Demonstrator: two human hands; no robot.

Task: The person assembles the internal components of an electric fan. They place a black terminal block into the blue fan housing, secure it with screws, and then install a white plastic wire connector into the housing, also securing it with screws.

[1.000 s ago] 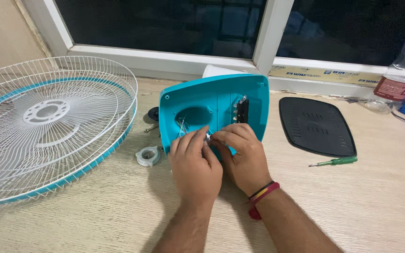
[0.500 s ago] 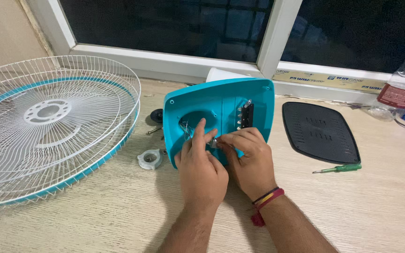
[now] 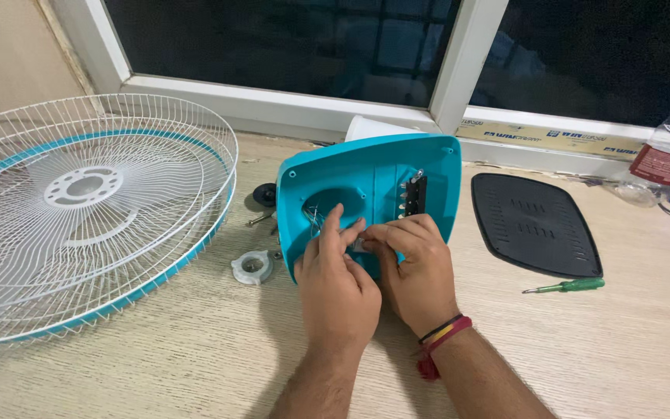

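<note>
On the bench (image 3: 583,349), the upturned teal fan base (image 3: 370,186) exposes its wiring; left hand (image 3: 336,283) and right hand (image 3: 416,271) pinch a small metal part (image 3: 357,245) together.

Left index finger (image 3: 335,216) now raised.

Both hands (image 3: 374,271) — teal fan base (image 3: 370,182)

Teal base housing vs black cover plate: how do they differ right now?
The teal base housing is propped up on edge, tilted toward the window; the black cover plate lies flat on the table. The teal base housing is open, with wires and a switch block showing; the black cover plate is a closed, vented panel. Both hands, left hand and right hand, work at the housing; nothing touches the plate. Both share a rounded-rectangle outline.
</note>
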